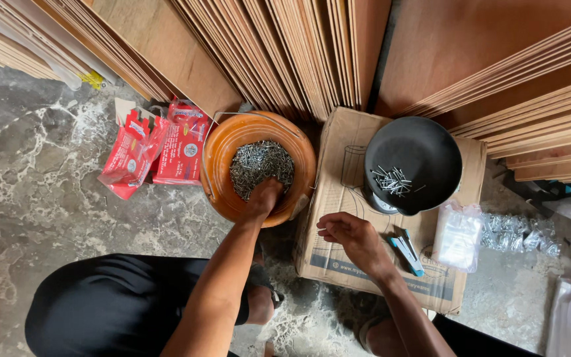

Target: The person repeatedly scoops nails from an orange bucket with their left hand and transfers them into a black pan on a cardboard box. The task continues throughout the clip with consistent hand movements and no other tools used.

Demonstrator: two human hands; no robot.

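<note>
A person crouches on a mottled concrete floor (pixel 28 192), both bare hands at work among small steel nails. The right hand (pixel 355 238) rests near the front edge of a cardboard box (pixel 338 264), fingers loosely curled, holding nothing that can be seen. Just beside it lies a blue-handled stapler (pixel 408 253) and a clear plastic bag (pixel 457 235). The left hand (pixel 264 198) is sunk into the grey heap of nails (pixel 259 165) filling an orange plastic bucket (pixel 229 142) on the floor; its grip is buried, so whether it has closed on any cannot be told. Farther back on the box, a black scale pan (pixel 424 149) carries a small scatter of nails. Red packets (pixel 160 149) lie left of the bucket, before stacked plywood sheets (pixel 285 46).
</note>
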